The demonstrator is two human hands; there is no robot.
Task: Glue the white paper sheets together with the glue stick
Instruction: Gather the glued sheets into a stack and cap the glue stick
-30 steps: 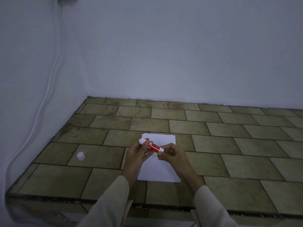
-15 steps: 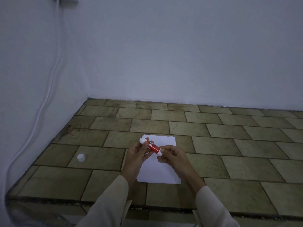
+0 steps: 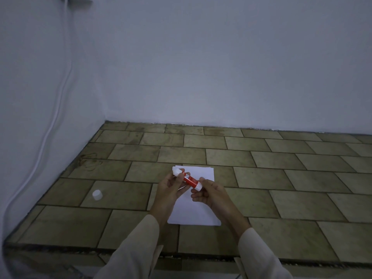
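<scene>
A red glue stick (image 3: 188, 179) with white ends is held above the white paper sheets (image 3: 193, 210), which lie stacked on the tiled surface. My left hand (image 3: 170, 190) grips the stick's upper part, with the exposed white glue tip at the top left. My right hand (image 3: 207, 193) pinches the white base at its lower right end. The stick's white cap (image 3: 97, 194) lies on the tiles to the left of my hands.
The olive tiled surface (image 3: 281, 178) runs to white walls at the back and left. A white cable (image 3: 50, 125) hangs down the left wall. The surface's front edge (image 3: 181, 256) is near my sleeves.
Both hands and the glue stick stay nearly in place; my right hand's fingers have shifted slightly on the base. The view has shifted slightly.
</scene>
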